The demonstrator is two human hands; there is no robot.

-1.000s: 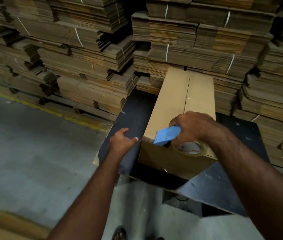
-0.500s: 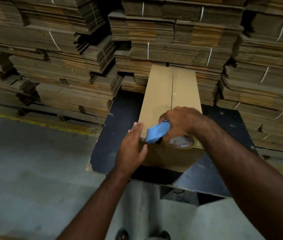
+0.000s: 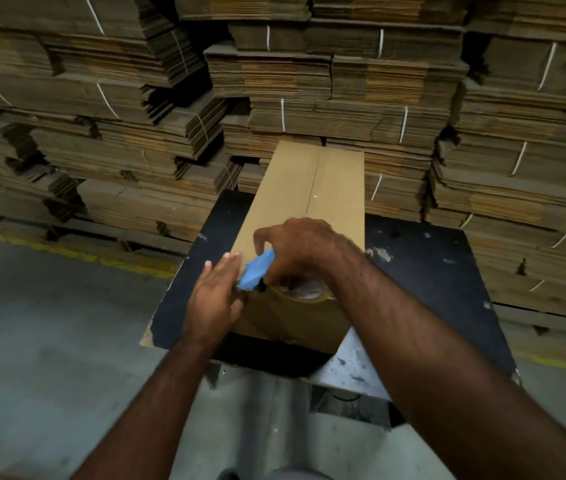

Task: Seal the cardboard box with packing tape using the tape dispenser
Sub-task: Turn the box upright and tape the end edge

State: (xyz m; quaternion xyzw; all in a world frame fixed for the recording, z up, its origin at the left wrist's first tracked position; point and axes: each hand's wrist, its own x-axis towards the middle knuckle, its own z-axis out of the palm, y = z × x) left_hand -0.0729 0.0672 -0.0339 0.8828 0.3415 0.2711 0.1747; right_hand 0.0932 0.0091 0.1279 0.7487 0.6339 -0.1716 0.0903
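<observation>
A long brown cardboard box (image 3: 312,188) lies on a black table (image 3: 423,271), its closed top flaps meeting in a centre seam. My right hand (image 3: 300,247) grips a blue tape dispenser (image 3: 255,271) with a roll of brown tape (image 3: 304,292), held at the box's near top edge. My left hand (image 3: 214,299) presses flat with spread fingers against the box's near left corner, beside the dispenser's blue nose. The near end of the seam is hidden under my right hand.
Tall stacks of flattened, strapped cardboard (image 3: 343,81) rise close behind and beside the table. Grey concrete floor (image 3: 49,341) with a yellow line (image 3: 67,252) lies to the left. The table's near edge (image 3: 274,362) is chipped.
My left hand has moved right from the table's side onto the box's near left corner. The right hand with the dispenser has stayed at the box's near edge. The view shifted slightly.
</observation>
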